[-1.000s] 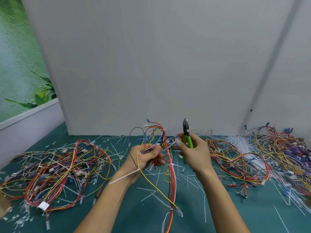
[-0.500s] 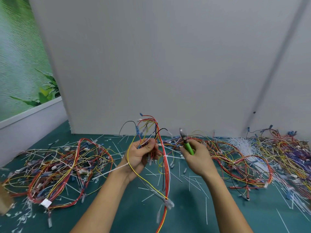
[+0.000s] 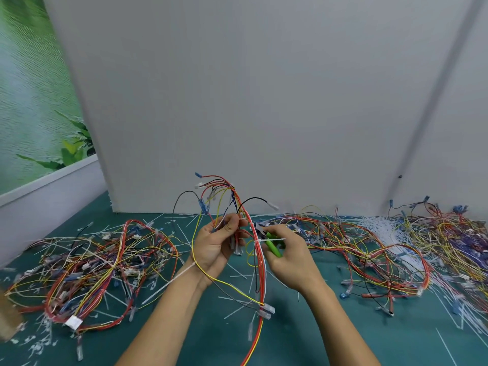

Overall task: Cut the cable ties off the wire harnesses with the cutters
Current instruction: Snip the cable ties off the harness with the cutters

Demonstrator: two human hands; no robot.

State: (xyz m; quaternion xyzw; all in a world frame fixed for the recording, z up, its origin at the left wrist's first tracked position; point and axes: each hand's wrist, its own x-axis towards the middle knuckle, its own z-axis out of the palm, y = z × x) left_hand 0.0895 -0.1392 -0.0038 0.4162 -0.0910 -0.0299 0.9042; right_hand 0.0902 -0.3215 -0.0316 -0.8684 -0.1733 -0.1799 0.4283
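Note:
My left hand (image 3: 217, 245) grips a wire harness (image 3: 260, 265) of red, yellow and black wires, lifted above the green mat; its ends fan out above my fingers and its long tail hangs down toward me. A white cable tie (image 3: 269, 240) wraps the red bundle just right of my left hand. My right hand (image 3: 290, 256) holds the green-handled cutters (image 3: 270, 243), with the dark jaws pointing left at the bundle beside that tie. Whether the jaws touch the tie I cannot tell. Another white tie (image 3: 169, 282) sticks out by my left wrist.
A heap of harnesses (image 3: 87, 262) lies on the mat (image 3: 343, 334) at the left, and more harnesses (image 3: 369, 247) with a pile of white ties (image 3: 388, 233) spread to the right. Cut tie pieces litter the mat. A grey board (image 3: 264, 101) stands close behind.
The cutters have tipped from upright to pointing left and moved in beside the tie on the red bundle. My left hand has raised the harness slightly and turned it.

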